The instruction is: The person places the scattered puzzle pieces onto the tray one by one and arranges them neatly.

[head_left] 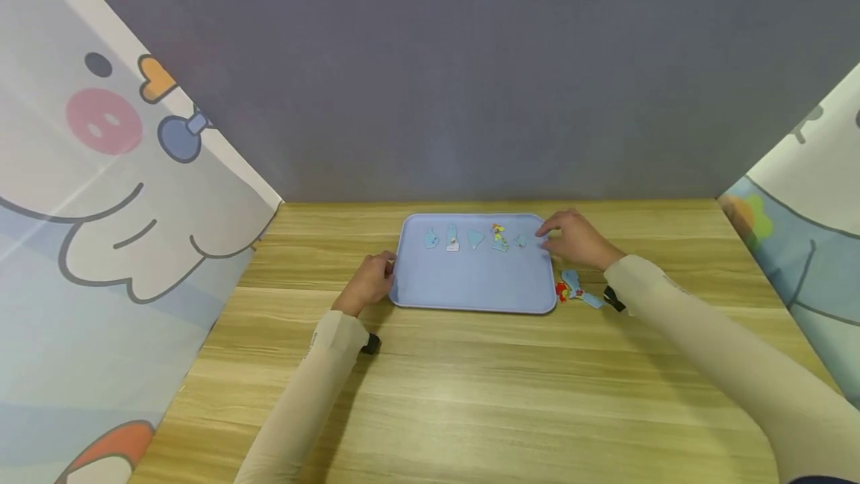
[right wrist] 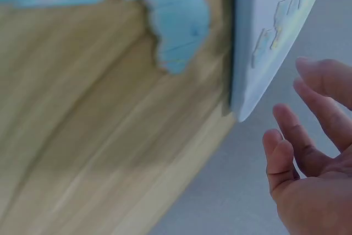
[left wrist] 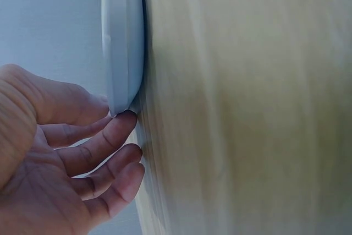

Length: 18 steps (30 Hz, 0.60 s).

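Around the tray (head_left: 470, 282) — left hand (head_left: 369, 281) pinches it at nine o'clock.
Right hand (head_left: 576, 237) hovers loose-fingered, empty, at two — cutout pieces (head_left: 571, 280) lie at four.

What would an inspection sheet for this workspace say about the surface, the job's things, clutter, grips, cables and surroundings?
Surface: wood-grain table, reflecting some light.
Job's things: pale blue tray holding five flat pieces in a row; loose pieces lie on the table, right of it.
Clutter: nothing seen.
Grips: left grip, a bare hand, holds the tray's left edge; right grip, also bare, is at the tray's right edge, holding nothing.
Cables: nothing seen.
Surroundings: grey panel behind; cartoon-printed panels on both sides.
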Tool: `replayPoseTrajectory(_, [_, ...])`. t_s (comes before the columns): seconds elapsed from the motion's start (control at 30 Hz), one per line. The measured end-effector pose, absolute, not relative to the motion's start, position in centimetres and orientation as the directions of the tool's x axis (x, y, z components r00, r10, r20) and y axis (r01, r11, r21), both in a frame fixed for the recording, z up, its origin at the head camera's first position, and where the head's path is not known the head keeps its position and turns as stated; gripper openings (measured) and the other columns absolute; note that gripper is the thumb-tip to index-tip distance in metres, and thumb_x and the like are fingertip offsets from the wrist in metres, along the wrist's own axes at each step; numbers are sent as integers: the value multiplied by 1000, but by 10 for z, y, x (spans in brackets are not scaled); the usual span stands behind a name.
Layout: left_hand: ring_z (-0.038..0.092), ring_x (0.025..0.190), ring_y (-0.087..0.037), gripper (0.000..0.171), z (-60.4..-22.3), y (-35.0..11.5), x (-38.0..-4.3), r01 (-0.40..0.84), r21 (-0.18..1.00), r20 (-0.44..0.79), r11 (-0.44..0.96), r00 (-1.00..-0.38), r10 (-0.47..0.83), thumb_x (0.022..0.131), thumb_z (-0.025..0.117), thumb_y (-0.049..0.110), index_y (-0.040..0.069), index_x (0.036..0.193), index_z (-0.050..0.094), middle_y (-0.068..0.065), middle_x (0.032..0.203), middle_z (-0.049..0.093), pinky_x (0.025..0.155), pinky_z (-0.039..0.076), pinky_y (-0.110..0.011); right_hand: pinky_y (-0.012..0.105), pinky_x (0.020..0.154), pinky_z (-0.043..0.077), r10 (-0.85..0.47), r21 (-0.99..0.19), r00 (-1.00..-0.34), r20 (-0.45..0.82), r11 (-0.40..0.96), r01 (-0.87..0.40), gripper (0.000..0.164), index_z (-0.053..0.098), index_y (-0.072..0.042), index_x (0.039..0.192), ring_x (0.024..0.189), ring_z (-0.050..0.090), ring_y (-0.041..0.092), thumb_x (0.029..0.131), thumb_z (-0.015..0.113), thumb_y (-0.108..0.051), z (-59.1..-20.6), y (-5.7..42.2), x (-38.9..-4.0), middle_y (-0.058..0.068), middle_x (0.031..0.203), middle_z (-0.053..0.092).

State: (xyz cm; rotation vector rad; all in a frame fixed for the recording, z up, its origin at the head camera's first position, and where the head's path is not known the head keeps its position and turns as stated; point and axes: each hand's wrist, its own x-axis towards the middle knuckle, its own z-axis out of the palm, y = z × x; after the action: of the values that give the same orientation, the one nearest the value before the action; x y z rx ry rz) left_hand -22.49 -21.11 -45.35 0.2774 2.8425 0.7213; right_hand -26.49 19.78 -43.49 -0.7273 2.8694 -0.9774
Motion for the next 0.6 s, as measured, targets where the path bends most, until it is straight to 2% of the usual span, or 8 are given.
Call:
replayPoseTrajectory(0.2, [50, 98, -31, 41, -452, -211, -225, 130, 492, -137, 861, -965, 224, 90, 56, 2, -6, 130, 49, -15, 99, 60, 80, 48, -38, 48, 87, 36, -465, -564, -878, 112, 698, -441, 20, 71, 3, 99, 96, 51, 34, 80, 73, -4, -437, 214, -249, 16, 101, 66])
replayPoseTrajectory(0.43, [50, 98, -31, 40, -451, -211, -225, 129, 491, -141, 862, -964, 225, 91, 55, 2, -6, 129, 49, -15, 98, 60, 79, 48, -38, 52, 89, 37, -548, -494, -835, 43, 715, -495, 41, 67, 3, 109, 99, 52, 34, 72, 81, -8, -439, 228, -228, 16, 106, 64])
replayPoseTrajectory(0.6, [49, 97, -31, 39, -452, -210, -225, 130, 493, -140, 861, -964, 225, 91, 56, 1, -6, 129, 50, -15, 97, 60, 78, 48, -38, 50, 88, 39, -588, -497, -808, 31, 693, -523, 46, 67, 1, 107, 101, 49, 34, 66, 86, -12, -444, 237, -214, 14, 109, 63])
